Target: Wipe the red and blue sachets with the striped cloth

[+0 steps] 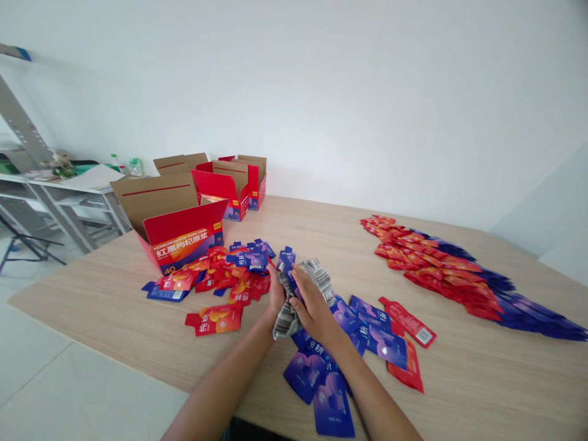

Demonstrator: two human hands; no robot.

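Observation:
Both of my hands meet over the middle of the table. My left hand [276, 295] is closed round the side of a blue pouch [287, 262], whose narrow spout end points away from me. A crumpled grey striped cloth [323, 280] is wrapped against the pouch, and my right hand [313, 301] presses it there with closed fingers. A bit of red shows beside my left fingers; I cannot tell what it belongs to. Loose blue pouches [334, 404] lie under and near my right wrist. To the left of my hands is a pile of red pouches [215, 320], with blue pouches [252, 257] behind it.
An open red carton [184, 236] stands at the left, with more open cartons [229, 190] behind. Overlapping rows of red pouches [441, 275] and blue pouches [528, 312] stretch along the right. A red pouch [411, 323] lies nearer. Desks [87, 184] stand beyond the table's left edge.

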